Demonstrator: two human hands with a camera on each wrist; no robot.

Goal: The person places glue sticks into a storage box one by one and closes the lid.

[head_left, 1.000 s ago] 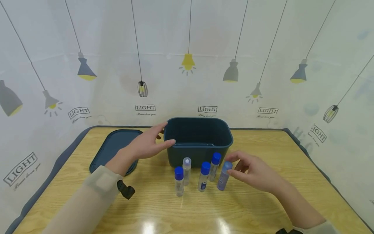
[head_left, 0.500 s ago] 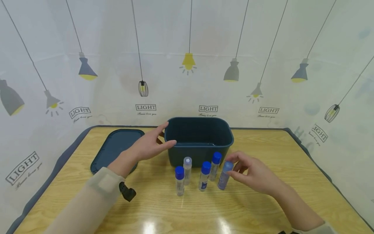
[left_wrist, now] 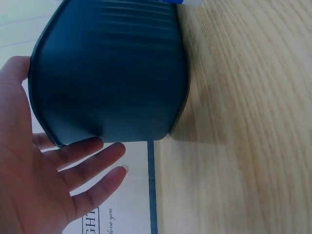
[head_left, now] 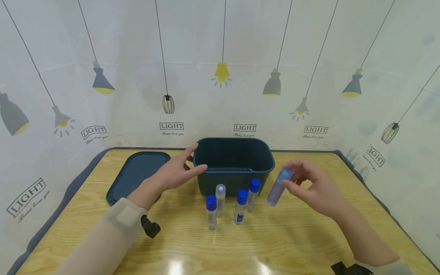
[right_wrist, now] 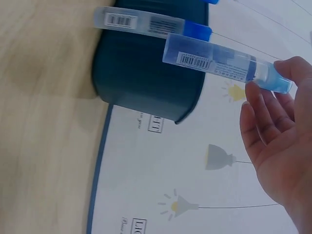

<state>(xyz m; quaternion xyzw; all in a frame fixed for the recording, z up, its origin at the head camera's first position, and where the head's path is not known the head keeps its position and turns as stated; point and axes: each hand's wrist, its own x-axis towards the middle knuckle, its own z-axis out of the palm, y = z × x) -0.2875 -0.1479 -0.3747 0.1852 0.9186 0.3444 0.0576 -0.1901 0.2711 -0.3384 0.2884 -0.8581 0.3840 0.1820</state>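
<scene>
My right hand (head_left: 317,189) pinches a bluish see-through glue bottle (head_left: 276,193) by its pale blue cap, between thumb and fingers. The bottle leans, raised beside the right end of a dark teal bin (head_left: 233,180); its barcode label (right_wrist: 195,60) shows in the right wrist view. At the bin's left end rests my left hand (head_left: 173,173), thumb on the front rim and loosely straight fingers toward the back corner. In front of the bin stand a clear-capped bottle (head_left: 220,202) and blue-capped ones, including a left bottle (head_left: 211,219), a middle bottle (head_left: 239,215) and a right bottle (head_left: 252,200).
A dark teal lid (head_left: 137,175) lies on the wooden table (head_left: 192,250) to the left, partly behind my left forearm. Behind the table's far edge hangs a pale sheet (head_left: 192,57) printed with lamps.
My right hand has lifted the bluish bottle off the table, moving it up and to the right, and the bottle now tilts. My left hand stays at the bin.
</scene>
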